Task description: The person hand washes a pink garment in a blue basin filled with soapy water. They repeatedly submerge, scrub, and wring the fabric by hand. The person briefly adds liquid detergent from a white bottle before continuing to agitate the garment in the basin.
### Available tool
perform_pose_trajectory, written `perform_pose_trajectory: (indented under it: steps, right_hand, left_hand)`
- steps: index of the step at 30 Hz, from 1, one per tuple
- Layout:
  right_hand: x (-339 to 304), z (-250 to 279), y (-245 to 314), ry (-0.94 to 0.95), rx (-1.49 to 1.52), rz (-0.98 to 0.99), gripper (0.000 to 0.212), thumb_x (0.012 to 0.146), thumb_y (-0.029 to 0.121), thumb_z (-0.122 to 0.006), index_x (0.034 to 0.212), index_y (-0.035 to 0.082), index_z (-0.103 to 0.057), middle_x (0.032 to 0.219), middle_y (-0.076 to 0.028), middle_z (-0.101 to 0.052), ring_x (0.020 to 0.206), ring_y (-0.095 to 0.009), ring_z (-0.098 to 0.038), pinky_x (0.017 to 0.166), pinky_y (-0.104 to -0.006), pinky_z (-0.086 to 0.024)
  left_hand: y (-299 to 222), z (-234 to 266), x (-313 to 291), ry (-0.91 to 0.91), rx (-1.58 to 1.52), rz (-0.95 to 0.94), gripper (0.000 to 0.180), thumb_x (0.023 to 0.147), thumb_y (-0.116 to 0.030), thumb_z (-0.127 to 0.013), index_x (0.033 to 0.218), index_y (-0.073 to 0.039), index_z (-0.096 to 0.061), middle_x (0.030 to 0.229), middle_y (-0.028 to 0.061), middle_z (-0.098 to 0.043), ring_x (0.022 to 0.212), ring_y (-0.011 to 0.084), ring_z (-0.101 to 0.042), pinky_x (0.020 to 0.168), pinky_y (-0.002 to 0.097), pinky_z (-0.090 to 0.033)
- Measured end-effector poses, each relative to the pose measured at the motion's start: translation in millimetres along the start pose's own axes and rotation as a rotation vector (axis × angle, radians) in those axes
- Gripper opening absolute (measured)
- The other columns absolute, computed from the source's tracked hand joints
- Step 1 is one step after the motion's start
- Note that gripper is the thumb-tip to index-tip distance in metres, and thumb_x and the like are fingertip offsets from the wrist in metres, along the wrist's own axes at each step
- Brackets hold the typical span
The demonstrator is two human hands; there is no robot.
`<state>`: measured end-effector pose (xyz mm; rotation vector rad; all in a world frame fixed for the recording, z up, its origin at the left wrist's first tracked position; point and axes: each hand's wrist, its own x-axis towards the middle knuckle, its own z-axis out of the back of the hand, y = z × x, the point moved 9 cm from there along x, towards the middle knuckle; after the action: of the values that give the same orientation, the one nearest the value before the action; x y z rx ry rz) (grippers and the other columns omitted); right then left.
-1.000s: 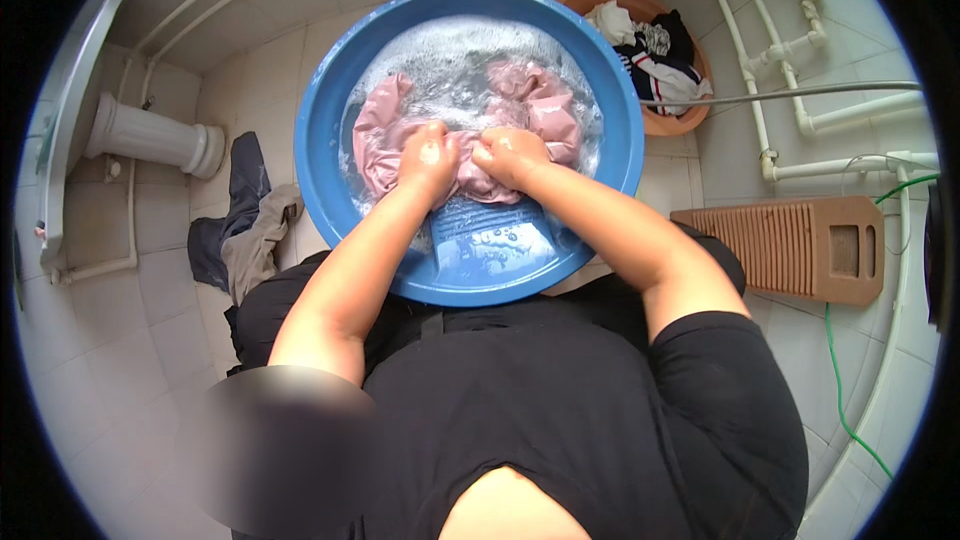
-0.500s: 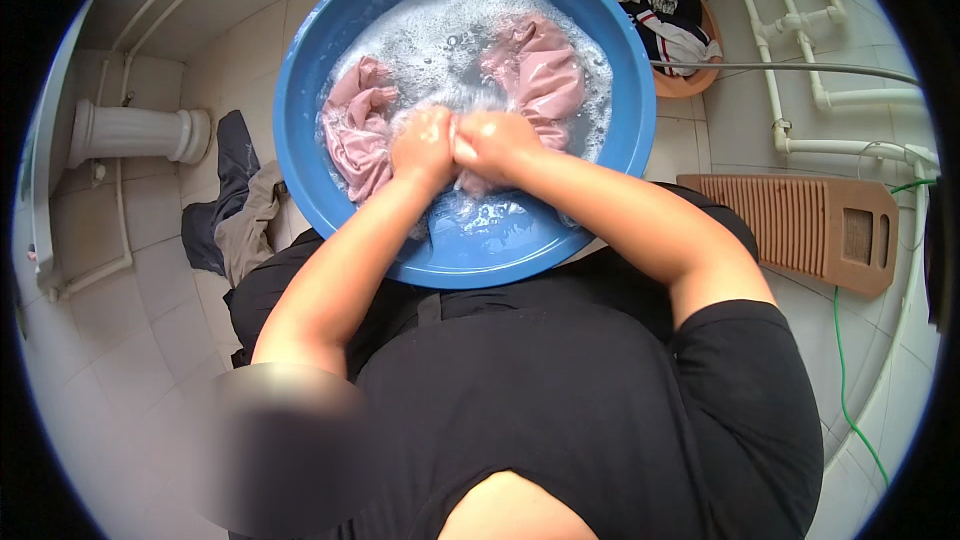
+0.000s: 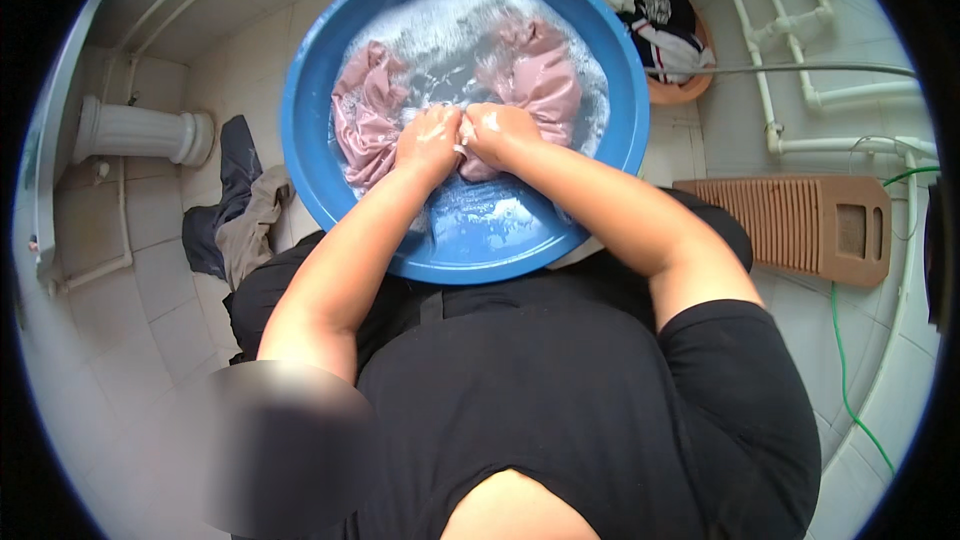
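In the head view, the left hand (image 3: 428, 143) and the right hand (image 3: 497, 134) sit side by side, wet with suds, both clenched on the pink cloth (image 3: 550, 85); it lies in the blue basin (image 3: 628, 130), bunching out on either side of the fists, partly in foamy water (image 3: 430, 15); beyond the basin, at the upper right, an orange tub (image 3: 690, 92) holds mixed clothes (image 3: 668, 45); a brown washboard (image 3: 785, 225) lies to the right; dark and beige garments (image 3: 250, 205) lie on the floor at left.
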<state>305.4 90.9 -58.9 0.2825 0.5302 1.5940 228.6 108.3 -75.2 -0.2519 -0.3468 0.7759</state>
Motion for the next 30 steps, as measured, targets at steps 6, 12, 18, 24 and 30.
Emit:
perform_pose_trajectory:
  steps: [6, 12, 18, 24, 30]
  right_hand:
    - [-18, 6, -18, -0.374, 0.014, 0.008, 0.024, 0.076, 0.029, -0.058, 0.078, 0.005, -0.06, 0.087, -0.015, -0.057, 0.084, -0.033, -0.054, 0.074, -0.0423, -0.045]
    - [-67, 6, 30, -0.191, 0.009, 0.38, 0.017, 0.07, 0.022, -0.06, 0.081, 0.009, -0.059, 0.08, -0.011, -0.059, 0.076, -0.031, -0.059, 0.068, -0.0404, -0.048]
    - [14, 1, -32, -0.158, 0.036, -0.273, 0.029, 0.078, 0.03, -0.051, 0.087, 0.005, -0.062, 0.092, -0.019, -0.062, 0.084, -0.035, -0.06, 0.074, -0.0422, -0.048]
    - [-55, 28, 38, -0.381, 0.067, 0.425, 0.019, 0.069, 0.025, -0.063, 0.072, 0.007, -0.058, 0.087, -0.012, -0.057, 0.079, -0.031, -0.056, 0.068, -0.0414, -0.045]
    - [-16, -25, 29, 0.049, -0.145, 0.119, 0.026, 0.076, 0.03, -0.053, 0.071, 0.007, -0.064, 0.08, -0.017, -0.062, 0.073, -0.032, -0.062, 0.068, -0.0404, -0.049]
  left_hand:
    - [10, 13, -9, -0.065, -0.181, 0.258, 0.012, 0.079, -0.015, -0.057, 0.079, -0.003, -0.057, 0.081, 0.0184, -0.057, 0.08, 0.038, -0.053, 0.072, 0.045, -0.042]
    - [-52, 25, -48, 0.094, -0.1, -0.163, 0.015, 0.077, -0.014, -0.056, 0.088, -0.007, -0.052, 0.087, 0.0135, -0.052, 0.081, 0.0335, -0.051, 0.07, 0.0417, -0.042]
    - [35, 6, -11, -0.028, 0.169, 0.426, 0.042, 0.08, -0.038, -0.058, 0.108, -0.007, -0.054, 0.105, 0.0168, -0.054, 0.099, 0.035, -0.052, 0.084, 0.048, -0.042]
    - [3, 25, -59, 0.248, -0.184, 0.181, 0.046, 0.08, -0.028, -0.057, 0.118, -0.004, -0.05, 0.121, 0.0181, -0.049, 0.111, 0.0354, -0.046, 0.093, 0.045, -0.038]
    - [-13, 39, -71, 0.298, -0.232, 0.094, 0.057, 0.077, -0.02, -0.061, 0.126, 0.002, -0.04, 0.119, 0.0219, -0.048, 0.112, 0.0354, -0.046, 0.095, 0.041, -0.037]
